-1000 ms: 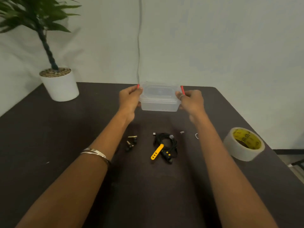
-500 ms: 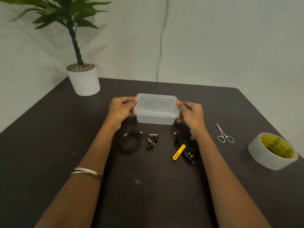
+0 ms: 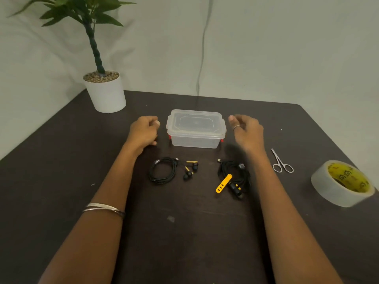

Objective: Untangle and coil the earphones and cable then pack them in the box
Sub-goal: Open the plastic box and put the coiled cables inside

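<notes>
A clear plastic box (image 3: 195, 138) with its lid on and red clips stands on the dark table (image 3: 61, 181). My left hand (image 3: 143, 131) rests just left of it, fingers loosely curled, holding nothing. My right hand (image 3: 247, 130) hovers just right of it, fingers relaxed, apart from the box. In front of the box lie black earphones (image 3: 164, 171) in a coil, with gold-tipped buds (image 3: 190, 171) beside them. To the right lies a black cable bundle (image 3: 234, 177) with a yellow strap (image 3: 223, 183).
A potted plant (image 3: 104, 89) in a white pot stands at the back left. Small scissors (image 3: 281, 161) and a roll of tape (image 3: 342, 182) lie to the right. A thin wire hangs down the wall behind the box.
The box has been set down on the table and both hands have let go of it, drawing a little apart to each side. The view has shifted.
</notes>
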Demonstrator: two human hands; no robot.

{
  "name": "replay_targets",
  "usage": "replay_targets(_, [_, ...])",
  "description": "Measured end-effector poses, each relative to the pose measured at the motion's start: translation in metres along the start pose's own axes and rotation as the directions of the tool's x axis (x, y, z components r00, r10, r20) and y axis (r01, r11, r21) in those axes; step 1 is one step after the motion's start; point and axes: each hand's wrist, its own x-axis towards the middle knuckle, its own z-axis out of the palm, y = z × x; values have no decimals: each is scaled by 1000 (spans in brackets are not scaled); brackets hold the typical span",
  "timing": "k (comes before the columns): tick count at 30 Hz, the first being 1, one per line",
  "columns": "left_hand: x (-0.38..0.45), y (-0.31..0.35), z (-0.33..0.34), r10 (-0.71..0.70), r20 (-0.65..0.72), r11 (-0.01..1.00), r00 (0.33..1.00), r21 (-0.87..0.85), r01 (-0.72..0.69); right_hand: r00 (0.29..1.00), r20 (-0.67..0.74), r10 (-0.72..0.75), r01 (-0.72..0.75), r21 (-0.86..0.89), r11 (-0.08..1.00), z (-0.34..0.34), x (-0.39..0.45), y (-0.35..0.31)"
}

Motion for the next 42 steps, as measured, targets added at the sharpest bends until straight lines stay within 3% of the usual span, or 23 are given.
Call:
replay_targets(1, [3, -3, -6, 75, 58, 993, 996, 82, -79, 998, 40, -40, 37, 64, 997, -4, -1, -5])
replay_targets(3, [4, -9, -14, 167, 241, 977, 956, 87, -193, 970, 184, -156, 142, 87, 986, -8, -3, -15])
replay_targets(6, [0, -11, -12, 228, 411, 967, 883, 7, -254, 839, 469, -275, 402, -195, 894, -2, 6, -35])
replay_targets(9, [0, -8, -5, 247, 478, 962, 843, -18, -272, 709, 671, -216, 558, -346, 754, 12, 23, -51])
replay_targets(11, [2, -8, 0, 239, 495, 961, 835, 1, -276, 671, 728, -142, 573, -387, 723, 18, 32, -57])
replay_targets(15, [2, -9, 9, 222, 455, 967, 863, 9, -254, 671, 738, -75, 555, -432, 711, 23, 41, -62])
replay_targets(20, [-2, -6, 11, 199, 407, 979, 892, -32, -204, 668, 731, -141, 351, -143, 925, 11, 38, -61])
replay_targets(22, [-3, -6, 10, 193, 408, 981, 892, -45, -191, 714, 682, -160, 223, -4, 975, 0, 38, -64])
replay_targets(24, [-3, -5, 10, 187, 415, 981, 890, -38, -188, 830, 544, -122, 85, 94, 992, -9, 39, -61])
replay_targets(27, [-3, -5, 8, 184, 414, 982, 892, -31, -188, 968, 231, 101, -112, 34, 993, -19, 40, -40])
replay_targets(29, [-4, -5, 9, 183, 413, 982, 892, -34, -186, 946, 79, 316, -303, -140, 943, -27, 36, -24])
replay_targets(31, [-3, -6, 8, 182, 412, 982, 893, -29, -187, 903, 7, 429, -401, -342, 850, -28, 27, -10])
replay_targets(35, [-5, -5, 9, 188, 400, 980, 897, -21, -196, 930, -99, 354, -343, -583, 737, -17, 4, 4])
replay_targets(40, [-6, -7, 10, 197, 404, 980, 893, -44, -196, 949, -132, 286, -301, -648, 700, -13, 0, 8])
replay_targets(42, [-6, -7, 9, 200, 411, 979, 889, -64, -191, 968, -129, 215, -248, -613, 750, -22, 4, 8])
